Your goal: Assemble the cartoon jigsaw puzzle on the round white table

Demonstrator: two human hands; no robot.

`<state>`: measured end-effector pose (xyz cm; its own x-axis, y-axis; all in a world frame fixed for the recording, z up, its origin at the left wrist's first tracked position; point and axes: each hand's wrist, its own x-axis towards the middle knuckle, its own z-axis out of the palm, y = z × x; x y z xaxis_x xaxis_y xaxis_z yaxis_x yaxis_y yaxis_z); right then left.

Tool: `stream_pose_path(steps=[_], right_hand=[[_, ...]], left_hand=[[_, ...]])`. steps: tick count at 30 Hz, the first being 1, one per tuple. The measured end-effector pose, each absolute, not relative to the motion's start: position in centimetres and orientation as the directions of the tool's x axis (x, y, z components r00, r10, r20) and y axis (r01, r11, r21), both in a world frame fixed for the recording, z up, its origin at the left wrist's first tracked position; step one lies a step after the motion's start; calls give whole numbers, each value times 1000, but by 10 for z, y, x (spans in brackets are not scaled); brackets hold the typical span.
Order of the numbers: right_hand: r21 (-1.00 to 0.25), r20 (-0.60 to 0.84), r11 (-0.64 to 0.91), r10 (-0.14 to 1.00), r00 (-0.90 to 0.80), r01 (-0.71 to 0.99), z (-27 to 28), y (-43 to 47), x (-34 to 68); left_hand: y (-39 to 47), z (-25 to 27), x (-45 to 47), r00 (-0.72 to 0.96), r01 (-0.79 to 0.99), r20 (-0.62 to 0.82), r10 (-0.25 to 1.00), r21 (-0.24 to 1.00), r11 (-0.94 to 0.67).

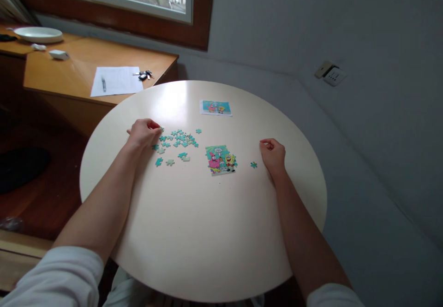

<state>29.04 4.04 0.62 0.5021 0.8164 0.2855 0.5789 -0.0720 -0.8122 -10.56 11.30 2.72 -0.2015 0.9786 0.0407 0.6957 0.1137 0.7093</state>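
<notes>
My left hand [142, 132] is at the upper left edge of a spread of loose jigsaw pieces [181, 137], its fingertips pinched on a small teal puzzle piece [162, 129]. The loose pieces are mostly teal, with a few pale green ones. Right of them lies a partly joined jigsaw puzzle [221, 160] showing pink, pale and yellow cartoon characters. My right hand [274, 155] rests on the table with its fingers curled closed, and nothing shows in them. Just left of it, a single teal puzzle piece [254, 164] lies apart.
A small printed reference picture [216, 108] lies toward the far side of the round white table [207, 233]. Beyond, a wooden desk [121, 56] holds paper [114, 79], keys [144, 75], a pen and a white plate [38, 34]. A wall stands to the right.
</notes>
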Motion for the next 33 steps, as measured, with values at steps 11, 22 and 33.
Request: stream_pose_path(steps=[11,22,33], right_hand=[[-804,309,-44,821,481,593,5,41,291],[-803,304,-53,821,484,594,4,41,292],[-805,308,-50,816,489,591,4,41,292]], left_hand=[[111,32,-100,-263,720,80,961,679,141],[109,29,-94,-189,749,75,979,655,95],[108,28,-89,-167,758,83,982,649,74]])
